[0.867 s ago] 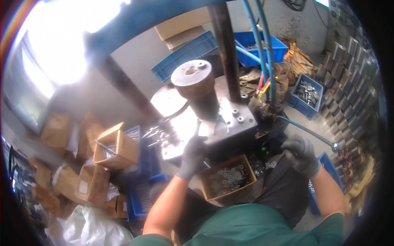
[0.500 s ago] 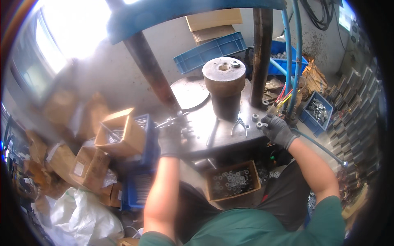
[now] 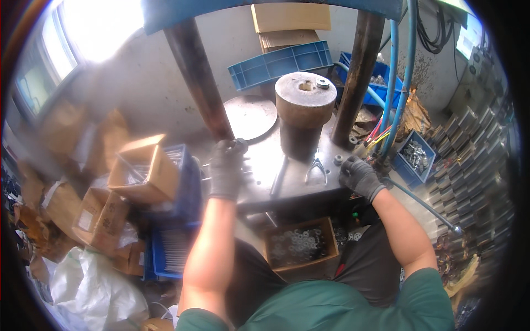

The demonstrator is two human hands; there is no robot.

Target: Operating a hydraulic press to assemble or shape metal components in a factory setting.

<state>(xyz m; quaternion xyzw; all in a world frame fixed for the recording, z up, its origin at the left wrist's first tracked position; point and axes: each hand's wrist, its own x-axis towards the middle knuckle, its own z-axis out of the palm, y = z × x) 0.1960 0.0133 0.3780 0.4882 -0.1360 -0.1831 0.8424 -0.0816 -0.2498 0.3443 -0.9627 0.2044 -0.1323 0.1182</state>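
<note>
My left hand, in a dark grey glove, is at the left edge of the metal press table, by the foot of the left post. Its fingers are curled, with a small dark round shape at their tips that I cannot make out. My right hand, gloved too, rests at the table's right side with fingers bent together; what they hold is hidden. Just beside its fingertips stands a small metal ring. Between my hands lie open-handled pliers and a metal bar.
A thick steel cylinder stands mid-table, another ring on its top. Two posts flank it. A carton of washers sits below. Left are an open carton and blue crates; right, a blue bin of parts and a rod.
My left hand has moved up toward the left post, away from the thin rods. My right fingers have closed in, and one of the two rings beside them no longer shows. The view has shifted slightly.
</note>
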